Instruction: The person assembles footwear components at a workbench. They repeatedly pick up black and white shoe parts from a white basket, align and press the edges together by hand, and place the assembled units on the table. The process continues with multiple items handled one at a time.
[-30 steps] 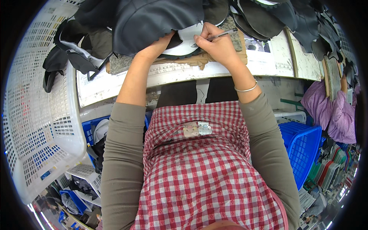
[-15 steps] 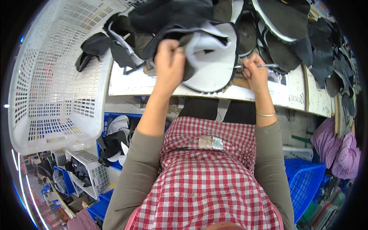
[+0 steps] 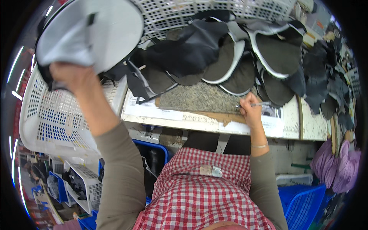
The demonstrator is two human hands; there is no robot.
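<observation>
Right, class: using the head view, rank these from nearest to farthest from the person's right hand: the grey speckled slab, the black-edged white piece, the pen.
From the right hand:
1. Pen: held in it.
2. Grey speckled slab: just left, on the table.
3. Black-edged white piece: far upper left, in the left hand.

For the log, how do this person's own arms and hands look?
Olive-grey sleeves, wrinkled, end partway down the forearms. The left hand, blurred, and right hand look gloveless; a thin silvery bangle circles the right wrist.
</observation>
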